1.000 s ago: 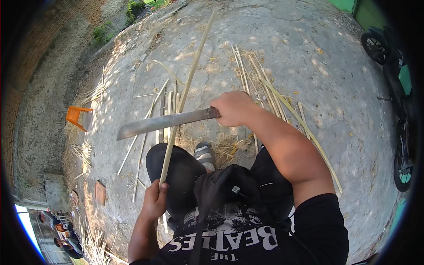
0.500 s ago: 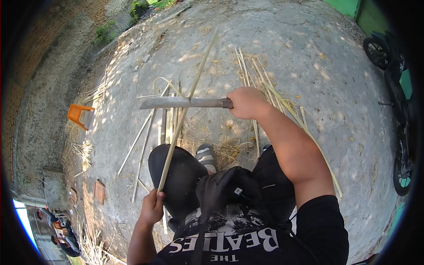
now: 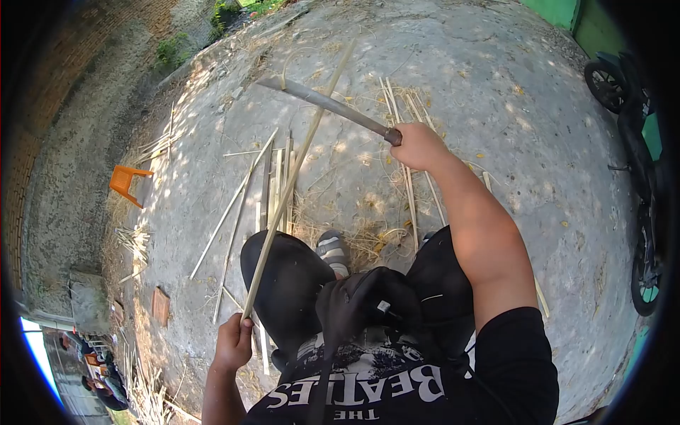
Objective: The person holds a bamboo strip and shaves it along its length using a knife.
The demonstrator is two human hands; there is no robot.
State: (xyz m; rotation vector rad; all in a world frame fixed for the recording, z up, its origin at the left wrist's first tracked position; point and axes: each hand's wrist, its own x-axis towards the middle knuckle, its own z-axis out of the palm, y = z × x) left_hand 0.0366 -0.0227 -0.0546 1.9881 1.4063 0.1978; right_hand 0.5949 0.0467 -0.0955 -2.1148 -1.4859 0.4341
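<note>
My left hand (image 3: 232, 341) is closed round the near end of a long pale strip, seemingly bamboo (image 3: 289, 185). The strip slants over my knee and points away from me. Out in front, my right hand (image 3: 419, 146) grips the handle of a machete (image 3: 336, 107). Its long blade points to the upper left and crosses the strip near the far end. A thin curled shaving (image 3: 285, 65) hangs at the blade near its tip. Whether the edge touches the strip I cannot tell.
Pale strips (image 3: 278, 185) lie on the concrete past my left knee, and more strips (image 3: 405, 166) lie to the right among shavings. An orange stool (image 3: 129, 185) and a brick (image 3: 161, 307) are at the left. A motorcycle (image 3: 630, 142) stands at the right; people (image 3: 103, 382) are lower left.
My right hand has pushed the machete away along the strip, and its blade has tilted up to the left. The shaving moved with it. My left hand has shifted slightly down and left.
</note>
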